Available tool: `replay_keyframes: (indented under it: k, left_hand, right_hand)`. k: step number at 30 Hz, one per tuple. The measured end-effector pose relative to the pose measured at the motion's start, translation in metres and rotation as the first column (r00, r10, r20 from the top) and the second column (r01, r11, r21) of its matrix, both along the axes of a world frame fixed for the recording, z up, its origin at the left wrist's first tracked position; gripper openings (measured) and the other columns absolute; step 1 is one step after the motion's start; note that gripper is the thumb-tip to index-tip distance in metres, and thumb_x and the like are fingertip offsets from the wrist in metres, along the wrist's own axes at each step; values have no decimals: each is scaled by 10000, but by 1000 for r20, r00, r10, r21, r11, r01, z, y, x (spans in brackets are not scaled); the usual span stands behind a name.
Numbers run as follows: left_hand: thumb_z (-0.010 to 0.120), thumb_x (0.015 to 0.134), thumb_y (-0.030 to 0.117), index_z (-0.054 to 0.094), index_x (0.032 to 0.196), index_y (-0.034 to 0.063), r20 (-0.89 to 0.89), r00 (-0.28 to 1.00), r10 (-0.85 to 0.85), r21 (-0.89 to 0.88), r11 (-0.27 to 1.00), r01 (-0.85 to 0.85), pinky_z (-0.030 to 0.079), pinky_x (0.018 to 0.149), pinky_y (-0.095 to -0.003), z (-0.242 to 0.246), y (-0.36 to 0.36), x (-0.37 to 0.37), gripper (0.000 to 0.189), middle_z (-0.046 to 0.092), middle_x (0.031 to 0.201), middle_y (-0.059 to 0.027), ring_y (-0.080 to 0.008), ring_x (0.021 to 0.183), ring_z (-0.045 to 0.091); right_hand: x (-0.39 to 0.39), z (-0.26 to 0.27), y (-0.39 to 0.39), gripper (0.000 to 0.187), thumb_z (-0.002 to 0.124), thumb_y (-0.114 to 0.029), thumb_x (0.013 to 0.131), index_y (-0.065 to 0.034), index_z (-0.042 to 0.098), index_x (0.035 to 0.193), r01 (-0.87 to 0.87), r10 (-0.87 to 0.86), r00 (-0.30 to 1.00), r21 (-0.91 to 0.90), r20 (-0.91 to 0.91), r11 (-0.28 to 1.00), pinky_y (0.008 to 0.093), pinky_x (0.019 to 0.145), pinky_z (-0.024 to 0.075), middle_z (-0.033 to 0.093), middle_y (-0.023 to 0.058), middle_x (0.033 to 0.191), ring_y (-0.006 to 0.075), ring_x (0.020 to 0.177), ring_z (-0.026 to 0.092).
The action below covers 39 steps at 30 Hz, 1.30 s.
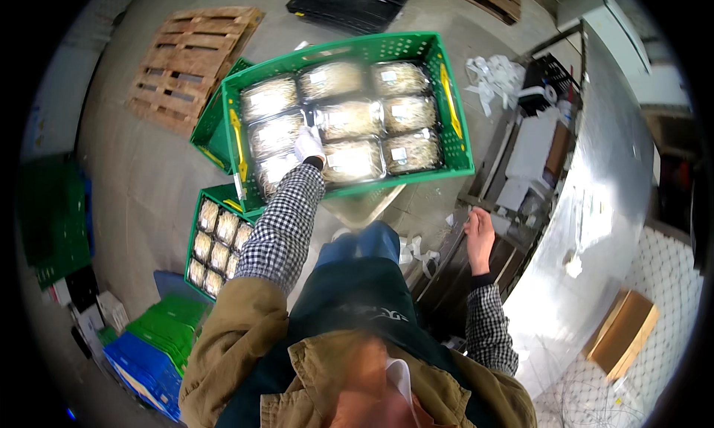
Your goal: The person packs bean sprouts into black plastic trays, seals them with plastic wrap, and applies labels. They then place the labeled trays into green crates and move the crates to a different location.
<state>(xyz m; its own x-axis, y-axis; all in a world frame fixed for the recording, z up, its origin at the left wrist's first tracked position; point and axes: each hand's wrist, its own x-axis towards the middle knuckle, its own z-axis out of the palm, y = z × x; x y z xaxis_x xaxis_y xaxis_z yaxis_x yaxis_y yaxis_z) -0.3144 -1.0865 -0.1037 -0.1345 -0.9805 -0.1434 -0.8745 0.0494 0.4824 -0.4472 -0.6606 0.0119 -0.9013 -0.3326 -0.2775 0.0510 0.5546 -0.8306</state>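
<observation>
A large green plastic crate is before me, holding several black trays of pale, thin sprouts or noodle-like strands under clear film. Most of these packs bear a white label. My left hand, in a white glove, reaches over the crate's near side and touches the packs at the gap between the left and middle columns. Its fingertips are partly hidden, so a grip cannot be made out. My right hand is bare and held beside the bench frame, its fingers loosely bent, with nothing seen in it.
A smaller-looking crate of similar packs sits lower left. Wooden pallet and black folded crate lie on the floor beyond. At right are a metal-topped bench, white strapping scraps and a cardboard box. Green folded crates stand lower left.
</observation>
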Motion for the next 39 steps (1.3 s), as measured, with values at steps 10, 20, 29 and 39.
replay_keyframes:
  k: [10,20,29,39]
  left_hand:
    - [627,768,475,547,1198,55,517,345,-783,201,503,841,447,877,-427,27,21,2,606,576,1142,-187,-328,1032,548]
    - [627,832,236,537,1232,19,152,56,-987,-473,-23,881,421,968,-407,109,326,-4,463,555,1237,-184,-328,1124,539]
    - [570,846,155,542,1178,13,-353,-786,-507,-470,-630,618,439,867,-423,172,860,255,362,629,1040,-161,-318,976,588]
    - [437,910,436,203,1417,-52,-457,-693,-557,198,-824,531,357,1022,-437,155,1293,497,742,435,1287,-354,-442,1194,458]
  right_hand:
    - [288,27,157,167,552,-127,909,-7,621,1002,469,-473,880,75,49,880,279,595,494,646,106,823,142,648,620]
    - [530,47,339,176,586,-134,862,-6,607,982,931,-871,364,141,-329,336,361,720,504,639,167,913,290,814,647]
    - [883,27,674,336,561,-259,896,28,557,1072,798,-703,-190,309,-686,-517,411,828,458,602,213,992,353,915,576]
    - [1040,-5,966,610,474,-525,886,5,547,1180,490,-714,-251,550,-654,-676,464,956,383,544,251,1167,392,1116,484]
